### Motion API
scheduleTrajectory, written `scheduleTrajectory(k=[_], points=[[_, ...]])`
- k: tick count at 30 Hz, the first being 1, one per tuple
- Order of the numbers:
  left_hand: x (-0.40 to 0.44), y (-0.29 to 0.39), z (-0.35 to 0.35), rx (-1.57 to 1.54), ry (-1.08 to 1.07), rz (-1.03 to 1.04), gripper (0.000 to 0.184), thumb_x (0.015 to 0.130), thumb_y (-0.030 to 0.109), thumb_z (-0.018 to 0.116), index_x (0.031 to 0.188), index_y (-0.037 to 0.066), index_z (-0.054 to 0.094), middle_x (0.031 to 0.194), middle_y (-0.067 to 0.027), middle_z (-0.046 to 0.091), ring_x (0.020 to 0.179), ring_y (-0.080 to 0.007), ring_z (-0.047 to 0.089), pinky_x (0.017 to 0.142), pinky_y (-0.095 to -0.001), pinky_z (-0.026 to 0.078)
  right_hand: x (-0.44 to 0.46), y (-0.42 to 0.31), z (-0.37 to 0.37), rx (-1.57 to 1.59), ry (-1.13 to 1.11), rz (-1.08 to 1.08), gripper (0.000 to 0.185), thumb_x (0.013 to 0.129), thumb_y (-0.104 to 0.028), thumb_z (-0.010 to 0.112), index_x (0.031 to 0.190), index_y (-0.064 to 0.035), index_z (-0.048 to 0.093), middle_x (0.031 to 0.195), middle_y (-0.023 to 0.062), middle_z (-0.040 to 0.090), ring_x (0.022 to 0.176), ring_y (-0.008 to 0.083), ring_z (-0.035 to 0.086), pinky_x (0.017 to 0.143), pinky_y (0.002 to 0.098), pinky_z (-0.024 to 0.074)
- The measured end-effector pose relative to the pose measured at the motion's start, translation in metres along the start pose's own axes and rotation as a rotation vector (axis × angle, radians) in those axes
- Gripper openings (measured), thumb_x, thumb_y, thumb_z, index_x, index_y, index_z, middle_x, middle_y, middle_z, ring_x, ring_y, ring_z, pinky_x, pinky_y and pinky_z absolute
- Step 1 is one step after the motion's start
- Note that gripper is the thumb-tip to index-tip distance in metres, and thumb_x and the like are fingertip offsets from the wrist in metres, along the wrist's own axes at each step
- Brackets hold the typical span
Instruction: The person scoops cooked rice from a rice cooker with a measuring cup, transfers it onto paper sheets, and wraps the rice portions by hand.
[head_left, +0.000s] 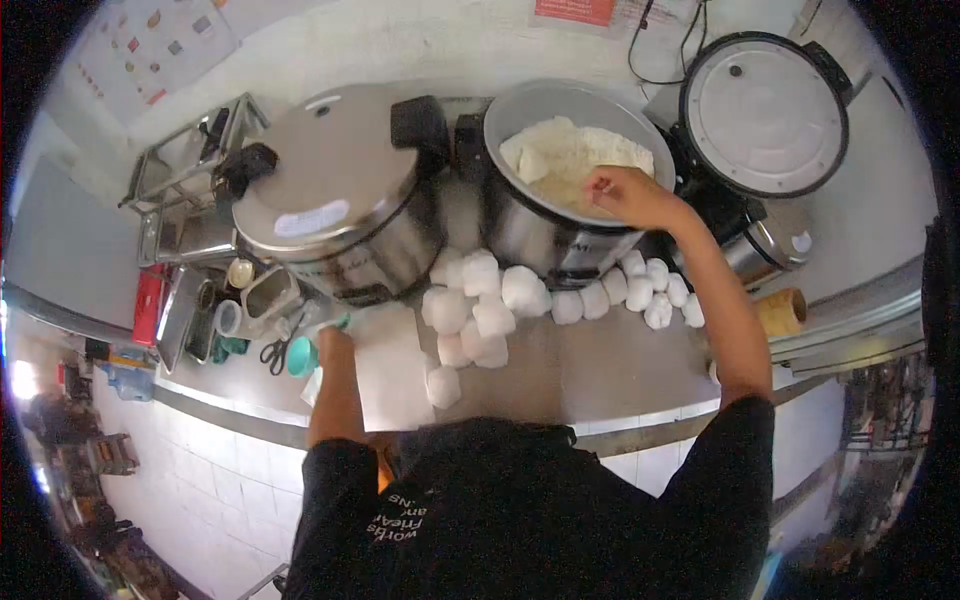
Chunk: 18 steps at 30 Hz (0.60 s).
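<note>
My right hand (630, 198) is over the open rice cooker (520, 205), its fingers curled together near the white rice (565, 150) inside. Whatever those fingers hold, if anything, is too small to make out. My left hand (335, 345) is low over the counter, closed around a teal scoop (301, 357); the scoop's cup shows on one side of the hand and a teal tip on the other. Beside it lies a white sheet (385, 365). Many white rounded bundles (494, 315) are clustered on the counter in front of the cookers.
A second rice cooker (330, 170) with its lid shut stands at left. The open cooker's lid (765, 115) is tipped up at right. Scissors (274, 356), a metal tray (270, 297) and a red box (148, 305) sit at left; a tan cylinder (780, 312) stands at right.
</note>
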<state>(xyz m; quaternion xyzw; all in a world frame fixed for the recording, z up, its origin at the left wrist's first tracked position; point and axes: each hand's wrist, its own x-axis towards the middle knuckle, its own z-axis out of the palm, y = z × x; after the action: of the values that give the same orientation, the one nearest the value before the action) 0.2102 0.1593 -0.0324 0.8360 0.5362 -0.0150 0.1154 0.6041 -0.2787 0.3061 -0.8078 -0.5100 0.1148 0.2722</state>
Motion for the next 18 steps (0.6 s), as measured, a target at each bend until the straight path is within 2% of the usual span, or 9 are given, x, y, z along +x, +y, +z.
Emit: scheduleTrajectory(k=[2,4,5,7,9,11,14,16,18], points=[[-0.013,-0.001,0.01,-0.355,0.136,-0.213,0.02,0.088,0.028,0.057,0.091,0.009,0.061,0.098,-0.0124,0.065,0.093,-0.0282,0.061,0.072,-0.0432,0.05,0.067,0.03,0.007,-0.425,-0.281,0.364,0.047,0.091,-0.044,0.059,0.089,0.003,0.062,0.085,0.0135,0.066,0.086,0.0222,0.065,0.078,0.0356,0.0519],[-0.032,0.012,0.022,-1.102,0.376,-0.451,0.022,0.09,0.025,0.054,0.102,0.009,0.049,0.102,-0.0121,0.059,0.092,-0.0257,0.057,0.073,-0.0406,0.049,0.125,0.089,0.054,-0.348,-0.34,0.484,0.059,0.088,-0.056,0.056,0.084,0.002,0.064,0.079,0.0146,0.066,0.083,0.0234,0.067,0.076,0.0381,0.0522],[-0.048,0.022,0.024,-1.389,0.515,-0.509,0.025,0.091,0.024,0.053,0.108,0.009,0.044,0.104,-0.012,0.056,0.092,-0.0244,0.055,0.073,-0.0393,0.048,0.155,0.132,0.092,-0.199,-0.473,0.538,0.055,0.084,-0.054,0.061,0.087,0.0006,0.067,0.079,0.0152,0.067,0.076,0.0236,0.065,0.07,0.0412,0.0509],[-0.089,0.04,0.023,-1.509,0.669,-0.412,0.034,0.093,0.022,0.05,0.119,0.009,0.032,0.109,-0.0116,0.051,0.091,-0.0219,0.051,0.074,-0.0366,0.046,0.182,0.158,0.13,0.04,-0.612,0.682,0.049,0.08,-0.049,0.067,0.091,-0.0015,0.07,0.081,0.0152,0.068,0.069,0.0237,0.064,0.063,0.0438,0.0498],[-0.118,0.057,0.007,-1.326,0.69,-0.226,0.036,0.095,0.028,0.049,0.116,0.005,0.031,0.107,-0.0136,0.048,0.087,-0.0214,0.049,0.075,-0.0368,0.046,0.197,0.147,0.142,0.203,-0.632,0.849,0.043,0.078,-0.044,0.07,0.091,-0.003,0.07,0.083,0.0143,0.069,0.069,0.0235,0.065,0.063,0.0428,0.0502],[-0.151,0.089,-0.022,-1.27,0.673,-0.12,0.036,0.098,0.029,0.048,0.116,0.005,0.03,0.106,-0.0134,0.048,0.083,-0.0194,0.049,0.068,-0.0324,0.047,0.203,0.157,0.14,0.197,-0.636,0.882,0.05,0.084,-0.052,0.062,0.085,-0.0026,0.068,0.079,0.0122,0.067,0.07,0.0209,0.065,0.064,0.0393,0.0517],[-0.181,0.147,-0.057,-1.325,0.585,-0.018,0.046,0.097,0.029,0.051,0.128,0.006,0.025,0.106,-0.013,0.047,0.077,-0.0161,0.049,0.059,-0.0274,0.047,0.187,0.128,0.077,-0.359,-0.791,0.772,0.043,0.087,-0.045,0.063,0.083,-0.0016,0.069,0.08,0.0131,0.069,0.071,0.0248,0.064,0.067,0.0404,0.0527],[-0.181,0.159,-0.052,-1.241,0.503,0.12,0.051,0.097,0.025,0.052,0.132,0.005,0.021,0.105,-0.0135,0.048,0.077,-0.0155,0.049,0.06,-0.0269,0.047,0.165,0.146,0.039,-0.939,-0.712,0.186,0.03,0.083,-0.029,0.065,0.086,0.0002,0.07,0.086,0.0173,0.07,0.076,0.031,0.066,0.071,0.0419,0.0528],[-0.176,0.181,-0.056,-1.175,0.39,0.286,0.048,0.096,0.019,0.05,0.132,0.004,0.021,0.1,-0.0128,0.049,0.074,-0.015,0.05,0.06,-0.0262,0.045,0.136,0.121,-0.003,-1.02,-0.415,0.17,0.02,0.08,-0.016,0.062,0.086,0.001,0.07,0.086,0.0189,0.069,0.078,0.0331,0.067,0.071,0.0417,0.0528]])
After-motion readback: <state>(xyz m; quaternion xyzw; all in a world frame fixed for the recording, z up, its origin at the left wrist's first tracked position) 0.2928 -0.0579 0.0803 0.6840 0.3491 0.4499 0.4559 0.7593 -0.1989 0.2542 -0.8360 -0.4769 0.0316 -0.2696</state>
